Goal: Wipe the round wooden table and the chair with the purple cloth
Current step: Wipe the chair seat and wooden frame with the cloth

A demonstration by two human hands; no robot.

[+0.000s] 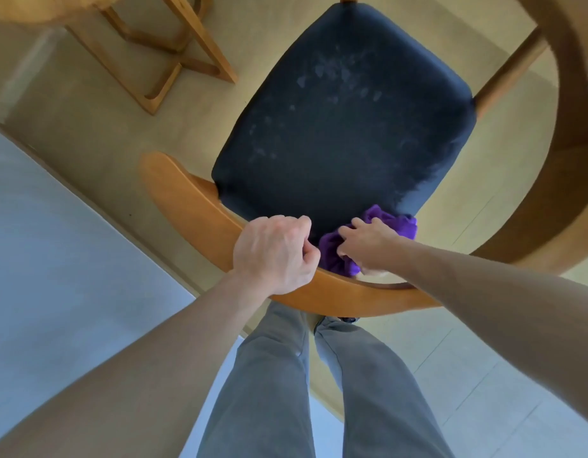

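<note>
Wiping now: the chair, seen from above its curved wooden backrest; the dark seat shows pale smudges near its middle.
Right hand: fingers curled round the bunched purple cloth, which lies at the seat's rear edge just beside the backrest.
Left hand: fingers wrapped over the backrest rail, steadying it.
Doing it well: spread the cloth flatter, press evenly and sweep forward from the backrest across the smudges, probably in overlapping strokes.
Table: its rounded wooden edge curves beyond the seat's right side.
</note>
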